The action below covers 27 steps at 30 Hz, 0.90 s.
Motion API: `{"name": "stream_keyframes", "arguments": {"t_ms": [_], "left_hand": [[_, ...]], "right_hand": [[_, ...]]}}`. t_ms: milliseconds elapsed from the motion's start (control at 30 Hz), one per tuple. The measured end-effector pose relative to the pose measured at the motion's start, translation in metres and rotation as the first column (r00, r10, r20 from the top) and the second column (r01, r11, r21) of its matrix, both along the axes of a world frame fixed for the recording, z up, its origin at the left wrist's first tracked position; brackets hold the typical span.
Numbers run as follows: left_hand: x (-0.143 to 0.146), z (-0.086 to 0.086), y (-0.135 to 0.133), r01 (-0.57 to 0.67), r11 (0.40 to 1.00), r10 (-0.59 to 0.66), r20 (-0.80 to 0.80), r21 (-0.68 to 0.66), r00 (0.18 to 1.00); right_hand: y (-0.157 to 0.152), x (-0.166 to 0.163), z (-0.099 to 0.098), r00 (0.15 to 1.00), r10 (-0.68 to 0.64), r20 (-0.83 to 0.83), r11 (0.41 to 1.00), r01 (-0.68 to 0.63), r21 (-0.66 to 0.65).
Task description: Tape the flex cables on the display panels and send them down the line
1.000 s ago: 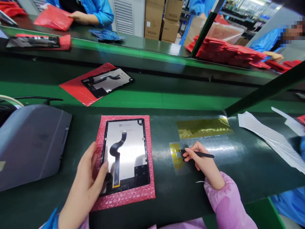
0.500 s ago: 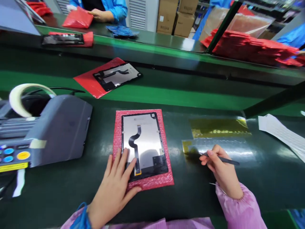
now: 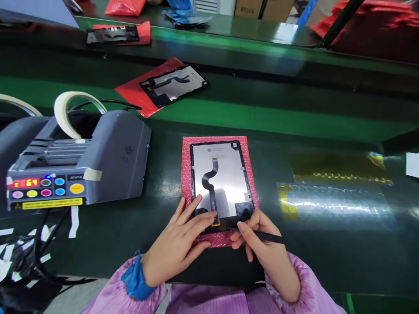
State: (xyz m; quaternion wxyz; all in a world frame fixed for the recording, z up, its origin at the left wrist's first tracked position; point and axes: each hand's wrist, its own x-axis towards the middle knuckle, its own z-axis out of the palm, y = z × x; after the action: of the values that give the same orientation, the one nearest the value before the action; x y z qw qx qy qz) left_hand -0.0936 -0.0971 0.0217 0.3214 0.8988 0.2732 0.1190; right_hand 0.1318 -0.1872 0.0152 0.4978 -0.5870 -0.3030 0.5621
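A tablet screen [image 3: 231, 183] lies back side up on a pink bubble-wrap bag [image 3: 186, 174]. A black flex cable [image 3: 209, 179] snakes down its silvery back to an orange-edged end near the lower border. My left hand [image 3: 181, 237] rests with spread fingers over the lower left of the screen, fingertips beside the cable end. In my right hand [image 3: 262, 240] are dark tweezers [image 3: 270, 237], pinched between thumb and fingers. Their tips reach the screen's lower border near the orange cable end; whether they grip anything there is too small to tell.
A tape dispenser [image 3: 121, 161] stands on the left. Sheets of amber tape [image 3: 337, 168] and clear film [image 3: 340, 207] lie on the right. Another screen [image 3: 176, 85] on a red bag [image 3: 131, 91] sits farther back, with a third screen [image 3: 113, 35] behind.
My right hand has carried the tweezers left from the clear film to the screen's lower edge. My left hand stays on the screen. The view has shifted right and downward.
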Motion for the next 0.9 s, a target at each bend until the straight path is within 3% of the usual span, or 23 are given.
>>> {"name": "stream_keyframes", "arguments": {"t_ms": [133,433,900], "left_hand": [[0.001,-0.002,-0.001,-0.007,1.000,0.007,0.000,0.012,1.000],[0.002,-0.006,-0.002,0.011,0.984,-0.029,0.098,0.179,0.995],[0.003,-0.007,-0.002,0.021,0.983,-0.036,0.078,0.185,0.996]], "right_hand": [[0.002,-0.006,0.000,1.000,-0.003,0.026,1.000,0.003,-0.025],[0.007,-0.014,0.006,0.999,-0.018,0.043,1.000,0.017,0.013],[0.009,-0.014,0.011,0.992,-0.009,0.129,1.000,0.009,0.001]]}}
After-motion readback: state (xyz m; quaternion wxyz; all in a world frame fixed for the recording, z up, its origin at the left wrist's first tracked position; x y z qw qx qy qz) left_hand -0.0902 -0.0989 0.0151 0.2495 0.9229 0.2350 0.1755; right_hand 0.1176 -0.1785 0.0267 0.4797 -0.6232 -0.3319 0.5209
